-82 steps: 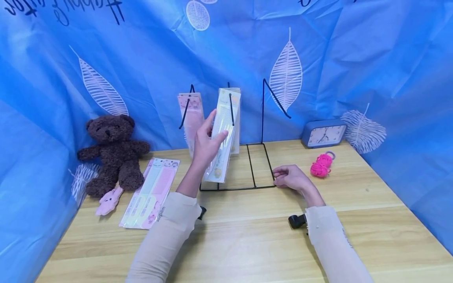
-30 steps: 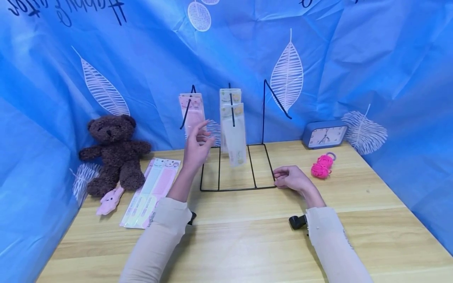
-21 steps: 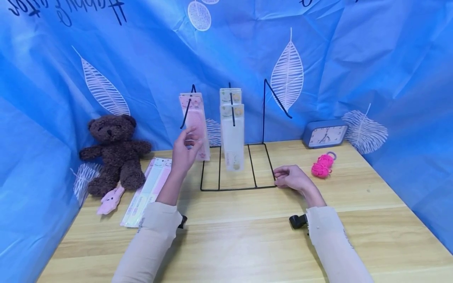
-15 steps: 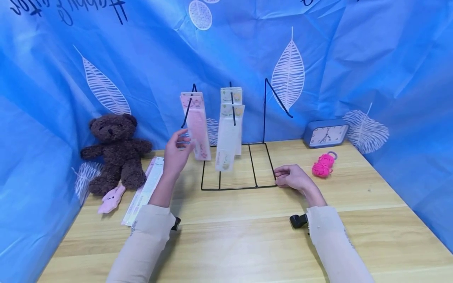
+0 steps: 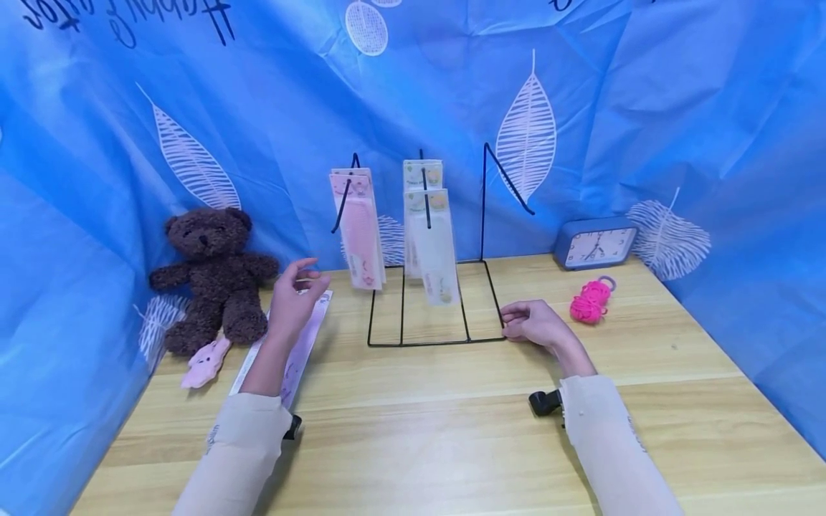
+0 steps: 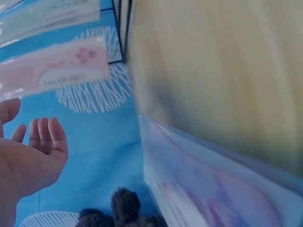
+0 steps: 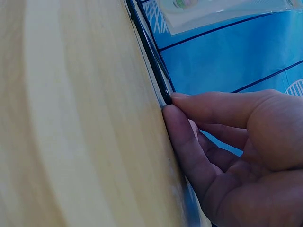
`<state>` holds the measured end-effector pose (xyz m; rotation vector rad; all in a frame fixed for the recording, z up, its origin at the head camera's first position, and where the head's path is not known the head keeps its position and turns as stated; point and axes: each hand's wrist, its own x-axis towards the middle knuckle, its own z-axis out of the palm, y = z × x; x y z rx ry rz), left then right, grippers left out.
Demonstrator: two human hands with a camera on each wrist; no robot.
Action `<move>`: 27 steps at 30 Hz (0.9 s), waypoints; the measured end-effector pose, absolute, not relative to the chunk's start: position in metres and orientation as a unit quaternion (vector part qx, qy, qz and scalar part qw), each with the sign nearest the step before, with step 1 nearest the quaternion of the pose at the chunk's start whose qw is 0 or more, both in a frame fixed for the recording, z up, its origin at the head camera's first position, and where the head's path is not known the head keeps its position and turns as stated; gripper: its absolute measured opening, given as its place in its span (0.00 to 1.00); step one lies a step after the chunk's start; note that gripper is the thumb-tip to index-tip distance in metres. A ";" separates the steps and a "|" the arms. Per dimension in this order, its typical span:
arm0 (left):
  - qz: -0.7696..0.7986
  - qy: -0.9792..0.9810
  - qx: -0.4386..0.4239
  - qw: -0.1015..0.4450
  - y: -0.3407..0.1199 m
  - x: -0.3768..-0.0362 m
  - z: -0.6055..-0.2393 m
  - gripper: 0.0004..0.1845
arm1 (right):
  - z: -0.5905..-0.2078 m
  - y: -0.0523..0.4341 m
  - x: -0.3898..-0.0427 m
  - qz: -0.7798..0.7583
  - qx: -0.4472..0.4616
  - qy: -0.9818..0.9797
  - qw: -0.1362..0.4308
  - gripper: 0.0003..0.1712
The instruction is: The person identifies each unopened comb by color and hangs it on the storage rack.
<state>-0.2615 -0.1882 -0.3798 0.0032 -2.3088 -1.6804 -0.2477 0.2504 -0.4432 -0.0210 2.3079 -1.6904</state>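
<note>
A black wire display rack (image 5: 435,343) with three upright hooks stands on the table. From its left hook hang pink-topped flat packets (image 5: 361,244). Pale green-and-white packets (image 5: 440,251) hang on the middle hook, the front one tilted; the right hook is bare. My left hand (image 5: 293,301), fingers loosely bent and holding nothing, is over flat plastic packets (image 5: 303,358) on the table, hiding part of them. Thumb and forefinger of my right hand (image 5: 538,326) pinch the rack's front right corner, as the right wrist view shows up close.
A brown teddy bear (image 5: 216,279) sits at the left, a small pink plush (image 5: 206,362) at its feet. At the back right are a blue clock (image 5: 595,244) and a bundle of pink yarn (image 5: 590,301). A blue printed cloth (image 5: 426,86) hangs behind the table.
My left hand has let go of the pale packet, which now hangs swinging on the middle hook, and has moved left and down over the flat packets. The right hand stays at the rack corner.
</note>
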 end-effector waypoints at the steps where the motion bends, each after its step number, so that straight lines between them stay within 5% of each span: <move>1: -0.580 -0.803 0.001 0.137 -0.192 -0.260 -0.382 0.26 | -0.443 0.250 -0.248 -0.585 -0.007 0.798 0.140 0.35; 27: -0.483 -0.875 -0.021 -0.037 -0.235 -0.243 -0.405 0.46 | -0.444 0.252 -0.249 -0.588 -0.005 0.796 0.143 0.34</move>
